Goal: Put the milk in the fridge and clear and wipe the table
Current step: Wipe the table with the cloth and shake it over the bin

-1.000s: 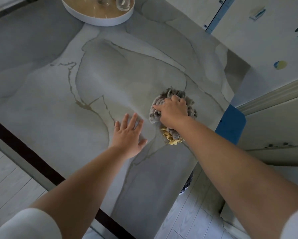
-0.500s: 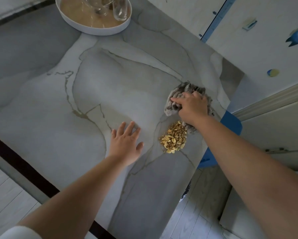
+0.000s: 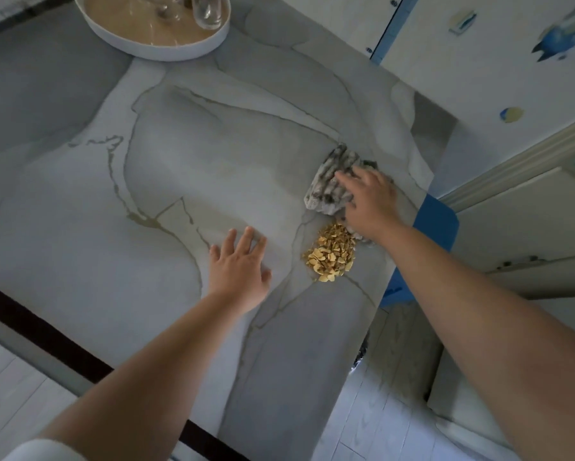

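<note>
A grey-veined marble table (image 3: 119,247) fills the view. Near its right edge my right hand (image 3: 370,201) presses down on a crumpled grey cloth (image 3: 326,188), fingers stretched over it toward the left. A small pile of yellow crumbs (image 3: 332,254) lies on the table just in front of the cloth, uncovered. My left hand (image 3: 239,264) rests flat on the table to the left of the crumbs, fingers spread, holding nothing. No milk is in view.
A round white tray (image 3: 166,54) with clear glasses (image 3: 206,11) stands at the table's far edge. A blue object (image 3: 437,221) sits just past the right edge. White cabinets (image 3: 512,94) stand beyond it. Pale floor lies below.
My right hand slid the cloth away from me and to the right, uncovering the crumb pile. Its fingers went from curled over the cloth to stretched. My left hand stayed flat.
</note>
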The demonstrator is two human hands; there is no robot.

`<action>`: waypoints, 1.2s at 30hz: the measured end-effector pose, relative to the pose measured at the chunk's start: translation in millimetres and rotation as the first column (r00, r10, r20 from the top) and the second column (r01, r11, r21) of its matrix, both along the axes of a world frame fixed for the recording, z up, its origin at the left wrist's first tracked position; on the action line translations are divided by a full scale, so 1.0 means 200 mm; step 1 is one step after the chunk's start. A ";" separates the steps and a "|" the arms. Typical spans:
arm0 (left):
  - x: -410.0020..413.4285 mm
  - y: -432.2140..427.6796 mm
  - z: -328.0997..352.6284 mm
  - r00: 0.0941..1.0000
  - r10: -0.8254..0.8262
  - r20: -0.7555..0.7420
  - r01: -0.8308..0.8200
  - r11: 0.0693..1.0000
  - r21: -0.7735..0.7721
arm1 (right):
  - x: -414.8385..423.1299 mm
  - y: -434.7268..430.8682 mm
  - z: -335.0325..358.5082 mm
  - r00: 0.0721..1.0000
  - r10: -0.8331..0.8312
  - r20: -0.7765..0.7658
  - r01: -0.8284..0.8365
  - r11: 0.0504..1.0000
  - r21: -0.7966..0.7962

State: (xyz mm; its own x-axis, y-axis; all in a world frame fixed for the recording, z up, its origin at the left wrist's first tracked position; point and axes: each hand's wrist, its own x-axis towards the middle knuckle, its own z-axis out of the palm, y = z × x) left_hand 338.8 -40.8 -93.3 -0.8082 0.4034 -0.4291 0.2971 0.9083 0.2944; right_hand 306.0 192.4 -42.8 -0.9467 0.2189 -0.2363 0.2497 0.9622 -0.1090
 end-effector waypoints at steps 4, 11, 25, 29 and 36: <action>0.06 0.04 0.06 0.996 0.077 -0.038 -0.071 0.988 0.139 | 0.20 -0.11 0.08 0.974 -0.114 -0.197 0.077 0.979 -0.188; 0.25 0.26 0.27 0.976 0.159 -0.146 -0.074 0.882 0.466 | 0.62 -0.05 0.10 0.928 -0.319 -0.194 0.248 0.915 -0.319; 0.87 1.03 0.08 0.925 0.345 -0.158 -0.223 0.832 0.509 | 1.12 0.59 -0.23 0.984 -0.178 -0.015 0.147 0.855 -0.498; 1.02 1.18 -0.07 0.905 0.414 -0.098 -0.333 0.831 0.445 | 1.22 0.78 -0.31 0.984 -0.173 0.046 0.171 0.834 -0.525; 1.13 1.17 -0.56 0.804 0.594 0.034 -0.573 0.758 0.311 | 1.28 0.88 -0.82 0.918 -0.285 0.277 0.393 0.757 -0.523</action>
